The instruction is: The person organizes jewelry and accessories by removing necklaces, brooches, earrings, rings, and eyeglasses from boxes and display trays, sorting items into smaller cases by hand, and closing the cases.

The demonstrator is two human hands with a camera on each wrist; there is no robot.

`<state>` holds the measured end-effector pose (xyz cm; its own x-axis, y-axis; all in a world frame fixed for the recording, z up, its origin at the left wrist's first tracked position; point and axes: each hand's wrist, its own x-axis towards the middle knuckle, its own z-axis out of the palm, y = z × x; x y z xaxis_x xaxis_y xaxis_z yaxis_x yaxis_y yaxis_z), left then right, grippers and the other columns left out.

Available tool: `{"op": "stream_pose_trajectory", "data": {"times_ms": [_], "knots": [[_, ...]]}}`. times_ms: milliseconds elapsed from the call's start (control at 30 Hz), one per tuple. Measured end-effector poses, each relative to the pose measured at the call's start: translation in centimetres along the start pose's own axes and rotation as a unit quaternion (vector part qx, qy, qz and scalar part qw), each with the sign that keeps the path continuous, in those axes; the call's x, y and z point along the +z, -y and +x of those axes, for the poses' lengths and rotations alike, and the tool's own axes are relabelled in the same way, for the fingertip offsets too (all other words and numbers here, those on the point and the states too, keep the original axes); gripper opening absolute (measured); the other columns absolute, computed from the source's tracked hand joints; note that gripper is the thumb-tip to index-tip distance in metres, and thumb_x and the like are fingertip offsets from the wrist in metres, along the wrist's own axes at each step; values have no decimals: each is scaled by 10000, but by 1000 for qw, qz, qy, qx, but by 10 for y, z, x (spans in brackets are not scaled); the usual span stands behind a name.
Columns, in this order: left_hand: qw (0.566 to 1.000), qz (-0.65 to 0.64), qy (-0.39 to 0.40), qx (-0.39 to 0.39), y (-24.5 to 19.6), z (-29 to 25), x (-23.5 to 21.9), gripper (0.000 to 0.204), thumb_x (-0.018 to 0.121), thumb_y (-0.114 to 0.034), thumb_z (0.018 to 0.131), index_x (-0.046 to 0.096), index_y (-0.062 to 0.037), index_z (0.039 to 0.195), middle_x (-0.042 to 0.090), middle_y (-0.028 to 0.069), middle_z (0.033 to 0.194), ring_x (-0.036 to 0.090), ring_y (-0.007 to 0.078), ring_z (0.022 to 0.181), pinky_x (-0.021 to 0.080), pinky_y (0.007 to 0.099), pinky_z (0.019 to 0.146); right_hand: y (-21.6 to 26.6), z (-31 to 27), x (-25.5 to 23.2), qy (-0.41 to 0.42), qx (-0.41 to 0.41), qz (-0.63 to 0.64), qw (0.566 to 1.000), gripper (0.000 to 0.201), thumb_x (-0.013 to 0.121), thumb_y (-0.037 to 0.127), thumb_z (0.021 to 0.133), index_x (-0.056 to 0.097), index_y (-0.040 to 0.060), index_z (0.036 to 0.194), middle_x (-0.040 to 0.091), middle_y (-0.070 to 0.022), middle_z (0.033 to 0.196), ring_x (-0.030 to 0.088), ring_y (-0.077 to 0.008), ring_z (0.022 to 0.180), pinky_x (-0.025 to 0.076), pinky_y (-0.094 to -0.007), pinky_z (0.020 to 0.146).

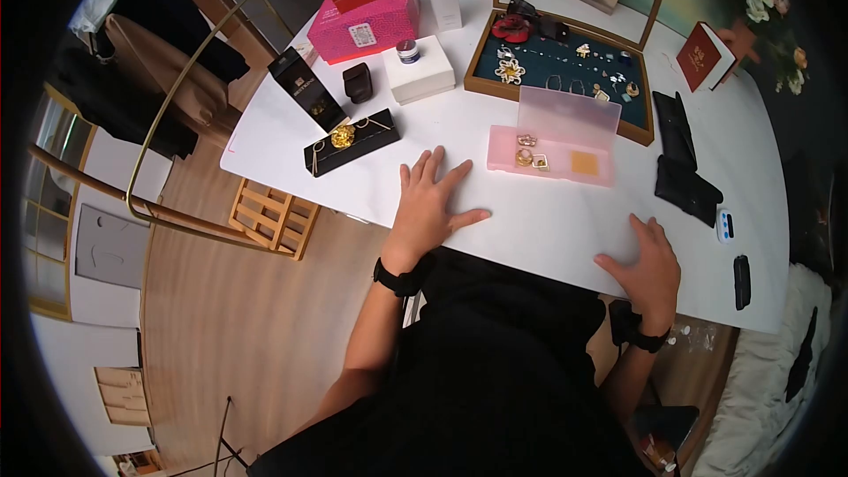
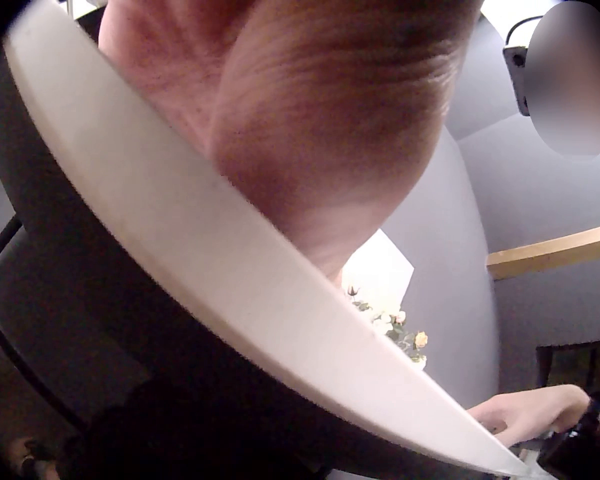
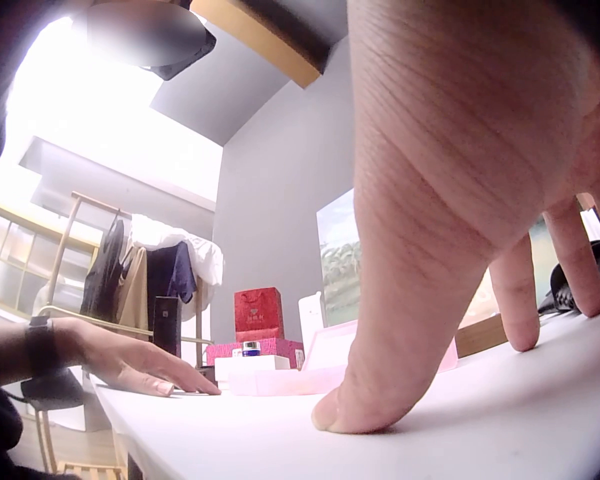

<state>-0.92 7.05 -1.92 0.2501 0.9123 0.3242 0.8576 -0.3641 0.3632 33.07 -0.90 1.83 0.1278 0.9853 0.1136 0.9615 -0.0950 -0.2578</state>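
My left hand (image 1: 430,205) rests palm down at the table's near edge, fingers straight and spread on the white table (image 1: 433,128). Farther right, my right hand (image 1: 652,272) also stands on the tabletop, thumb apart from the fingers; the right wrist view shows its thumb tip (image 3: 345,412) touching the surface. Neither hand holds anything. Beyond and between them lies a pink plastic case (image 1: 503,159) with its translucent lid (image 1: 565,115) raised. Inside it are several gold-coloured jewellery pieces (image 1: 525,157) and a yellow square (image 1: 584,162).
Left of the case lies a black box (image 1: 375,131) with a gold ornament (image 1: 343,135). Behind stand a white box (image 1: 420,75), a pink box (image 1: 380,26) and a wooden jewellery display case (image 1: 484,86). Black pouches (image 1: 687,190) and a red book (image 1: 702,57) are on the right.
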Motion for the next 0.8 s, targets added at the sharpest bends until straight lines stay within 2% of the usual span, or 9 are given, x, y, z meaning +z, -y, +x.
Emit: {"op": "stream_pose_trajectory", "data": {"times_ms": [300, 400, 433, 500, 567, 667, 700, 767, 800], "knots": [[999, 14, -31, 29, -6, 2, -3, 636, 812, -466, 768, 657, -122, 1280, 505, 250, 1387, 470, 439, 1277, 356, 566, 1080, -10, -2, 9, -46, -5, -3, 999, 760, 808, 518, 728, 616, 63, 1305, 557, -290, 1347, 538, -422, 1264, 488, -460, 997], [997, -62, -46, 2, -3, 4, -7, 461, 816, -322, 809, 700, -98, 1196, 608, 194, 1263, 554, 345, 1184, 452, 431, 999, -5, 9, -6, -7, -53, 91, 994, 613, 774, 436, 810, 636, 34, 1251, 645, -177, 1254, 633, -343, 1112, 523, -417, 907], [997, -68, -41, 7, -6, 7, -10, 461, 816, -322, 809, 700, -98, 1196, 608, 194, 1263, 554, 345, 1184, 452, 431, 999, 0, 14, -12, -8, -45, 87, 995, 613, 774, 436, 810, 636, 34, 1251, 645, -177, 1254, 633, -343, 1112, 523, -417, 907], [958, -266, -44, -101, -15, 13, -21, 399, 810, -279, 823, 710, -43, 1129, 653, 181, 1148, 615, 303, 1103, 468, 404, 994, 9, 27, -20, 25, -118, 159, 980, 548, 769, 409, 823, 663, 26, 1200, 675, -146, 1183, 652, -323, 1057, 532, -399, 866], [950, -286, -36, -118, -20, 15, -23, 365, 725, -271, 922, 677, -39, 1200, 665, 133, 1173, 626, 237, 1121, 494, 383, 981, 22, 41, -32, 59, -132, 189, 971, 515, 767, 395, 829, 674, 26, 1176, 681, -147, 1156, 652, -325, 1053, 530, -395, 867], [797, -574, -76, -173, -20, 28, -20, 375, 521, -242, 1042, 572, 31, 1293, 632, 177, 1270, 608, 255, 1195, 495, 412, 1007, 44, 62, -41, 99, -161, 216, 958, 460, 763, 366, 838, 691, 32, 1145, 690, -145, 1129, 658, -323, 1034, 530, -387, 864], [797, -574, -75, -173, -21, 30, -17, 375, 521, -242, 1042, 572, 31, 1293, 632, 177, 1270, 608, 255, 1195, 495, 412, 1007, 49, 67, -41, 106, -170, 214, 956, 437, 761, 352, 841, 697, 39, 1138, 693, -142, 1129, 664, -320, 1019, 532, -382, 859], [707, -674, -80, -202, -22, 33, -9, 404, 502, -271, 1042, 547, 29, 1309, 626, 182, 1279, 613, 265, 1185, 502, 414, 995, 56, 74, -30, 71, -204, 203, 955, 435, 757, 355, 843, 697, 45, 1141, 694, -138, 1129, 669, -313, 1005, 535, -382, 851], [701, -673, -84, -221, -25, 34, -5, 391, 492, -278, 1041, 552, 26, 1279, 637, 171, 1238, 628, 264, 1142, 508, 398, 974, 57, 75, -24, 36, -236, 192, 952, 433, 752, 359, 844, 697, 52, 1145, 695, -134, 1129, 675, -306, 992, 538, -382, 842]]}}
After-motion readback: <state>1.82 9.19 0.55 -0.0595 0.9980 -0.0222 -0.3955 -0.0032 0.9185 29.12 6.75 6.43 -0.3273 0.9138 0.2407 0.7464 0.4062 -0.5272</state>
